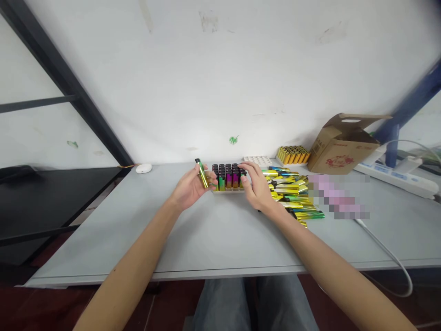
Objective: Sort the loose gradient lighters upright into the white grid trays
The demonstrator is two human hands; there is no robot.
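My left hand (193, 187) holds a shiny green-and-gold lighter (202, 174) with a black top, tilted, just left of a white rack (225, 191). Standing upright in that rack are several black-topped lighters (235, 178) with green, purple and gold bodies. At the rack's right end, my right hand (257, 187) has its thumb and fingers closed around the black top of a lighter (243, 174); the fingers partly hide it. Beside and behind my right hand lies a loose pile of gold, green and blue metallic lighters (289, 188).
A second white rack (257, 161) stands against the wall. Right of it, a tray holds yellow-orange cylinders (293, 155). Further right are an open cardboard box (341, 147), a power strip (396, 177) and a blurred pink item (336, 195) with a white cable. A white rounded case (144, 168) lies at left.
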